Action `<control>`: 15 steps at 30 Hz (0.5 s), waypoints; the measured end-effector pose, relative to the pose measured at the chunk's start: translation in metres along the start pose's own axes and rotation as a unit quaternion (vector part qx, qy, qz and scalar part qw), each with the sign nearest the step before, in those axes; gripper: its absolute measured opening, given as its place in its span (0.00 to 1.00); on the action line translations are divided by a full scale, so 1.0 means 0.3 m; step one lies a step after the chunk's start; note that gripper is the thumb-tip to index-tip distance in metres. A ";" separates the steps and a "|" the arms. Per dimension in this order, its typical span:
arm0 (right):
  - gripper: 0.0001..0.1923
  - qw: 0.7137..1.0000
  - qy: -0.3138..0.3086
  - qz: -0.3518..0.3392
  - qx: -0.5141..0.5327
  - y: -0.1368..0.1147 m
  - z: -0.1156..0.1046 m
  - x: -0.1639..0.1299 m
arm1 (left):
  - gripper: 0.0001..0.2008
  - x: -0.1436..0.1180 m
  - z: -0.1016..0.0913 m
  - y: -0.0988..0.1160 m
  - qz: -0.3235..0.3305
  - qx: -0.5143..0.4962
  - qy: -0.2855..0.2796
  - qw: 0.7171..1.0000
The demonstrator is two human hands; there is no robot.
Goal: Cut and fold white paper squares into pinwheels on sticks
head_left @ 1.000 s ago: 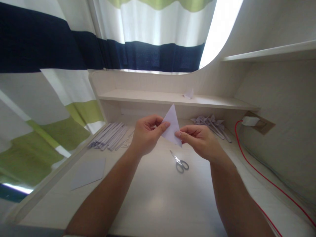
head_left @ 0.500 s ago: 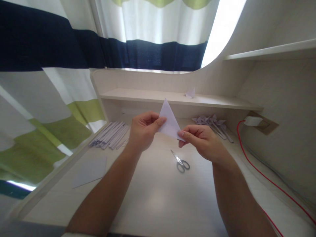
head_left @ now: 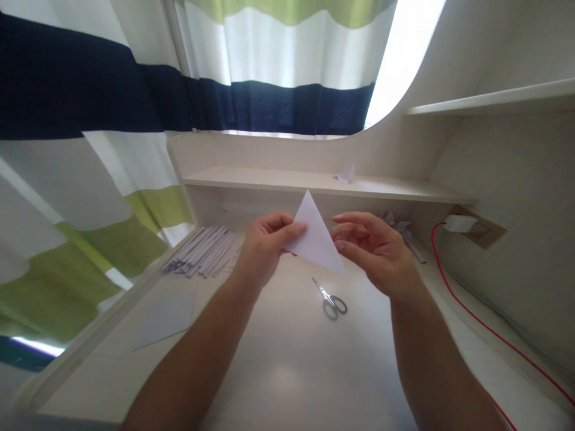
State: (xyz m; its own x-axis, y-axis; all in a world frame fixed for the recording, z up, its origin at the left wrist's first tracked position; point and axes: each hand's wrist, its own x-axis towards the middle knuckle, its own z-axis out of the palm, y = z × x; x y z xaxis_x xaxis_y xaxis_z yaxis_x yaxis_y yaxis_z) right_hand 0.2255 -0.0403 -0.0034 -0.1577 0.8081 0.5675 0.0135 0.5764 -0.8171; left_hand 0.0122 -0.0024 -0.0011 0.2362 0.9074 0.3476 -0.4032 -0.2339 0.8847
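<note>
A pale wooden desk (head_left: 287,371) fills the foreground, with a low shelf (head_left: 269,178) running along its far edge and a higher shelf (head_left: 494,102) on the right wall. Behind the desk hangs a curtain (head_left: 112,102) striped in white, navy and green. Bright daylight (head_left: 404,48) shows past the curtain's right edge. A wall socket (head_left: 478,228) sits near the desk's far right corner.
</note>
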 end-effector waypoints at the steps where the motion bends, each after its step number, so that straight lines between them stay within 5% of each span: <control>1: 0.17 1.000 -0.007 -0.014 -0.001 -0.002 0.003 -0.004 | 0.12 -0.004 0.011 -0.004 -0.018 -0.014 -0.014 1.000; 10: 0.07 0.997 -0.040 -0.053 -0.049 -0.048 -0.015 -0.025 | 0.12 -0.017 0.033 -0.025 -0.070 0.000 -0.082 0.994; 15: 0.05 0.991 -0.101 -0.049 -0.069 -0.064 -0.028 -0.030 | 0.11 -0.017 0.037 -0.014 -0.043 0.039 -0.067 0.996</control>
State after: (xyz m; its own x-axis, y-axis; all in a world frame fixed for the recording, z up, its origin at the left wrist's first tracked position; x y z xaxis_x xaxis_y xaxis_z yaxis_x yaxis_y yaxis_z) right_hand 0.2348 -0.0576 0.0082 -0.3583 0.7153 0.6000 0.1212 0.6728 -0.7298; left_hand 0.0225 -0.0100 -0.0031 0.3840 0.8719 0.3037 -0.3074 -0.1894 0.9325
